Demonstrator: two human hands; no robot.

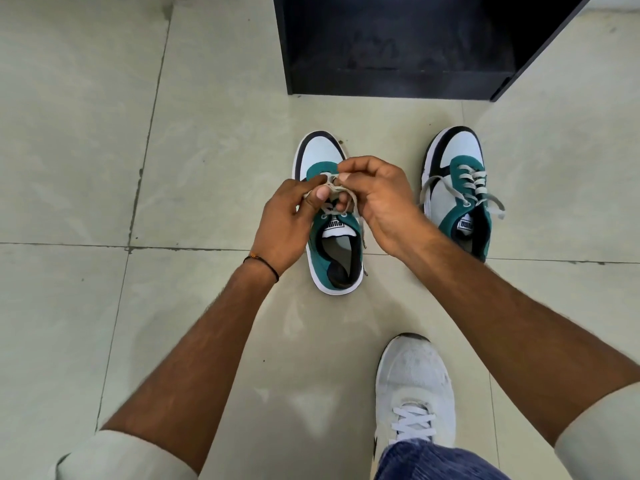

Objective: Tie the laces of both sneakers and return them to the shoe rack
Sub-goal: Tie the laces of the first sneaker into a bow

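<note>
Left hand point(282, 220) and right hand point(377, 199) pinch the grey laces point(332, 183) over the left sneaker point(332, 216). The right sneaker point(457, 188) sits nearby, untied

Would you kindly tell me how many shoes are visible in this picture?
3. One teal-and-white sneaker lies under the hands, a matching sneaker sits to its right with loose laces, and a white worn shoe is at the bottom. The shoe rack shows none, though its interior is dark.

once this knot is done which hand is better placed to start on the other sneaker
Right, probably. The untied sneaker sits just beside the right hand, while the left hand is on the far side of the sneaker being tied.
</note>
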